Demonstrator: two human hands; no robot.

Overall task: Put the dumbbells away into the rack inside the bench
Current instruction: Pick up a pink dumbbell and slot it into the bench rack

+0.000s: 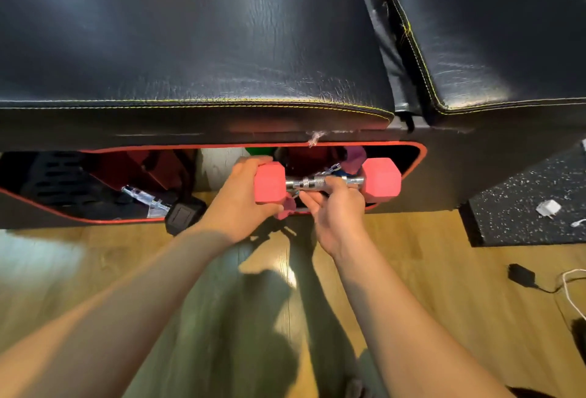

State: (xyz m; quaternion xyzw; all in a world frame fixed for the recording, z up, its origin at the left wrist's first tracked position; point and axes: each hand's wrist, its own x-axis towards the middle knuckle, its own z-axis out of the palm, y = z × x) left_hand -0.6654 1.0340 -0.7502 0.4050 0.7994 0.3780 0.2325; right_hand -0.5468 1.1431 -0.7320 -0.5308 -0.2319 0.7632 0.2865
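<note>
A pink hex dumbbell (380,177) with a chrome handle lies level in front of the red-trimmed side opening (421,156) of the black padded bench (190,32). My left hand (244,197) clasps its left pink head. My right hand (333,207) grips the chrome handle from below. Inside the opening sit a black hex dumbbell (180,215) with a chrome handle at the lower left, dark red rack parts, and a purple shape behind the pink dumbbell.
Wooden floor lies under my arms. A speckled black mat (523,201) at the right carries a white charger (548,208). A black adapter (521,274) and a white cable (570,296) lie on the floor at far right. A second bench pad (491,26) sits upper right.
</note>
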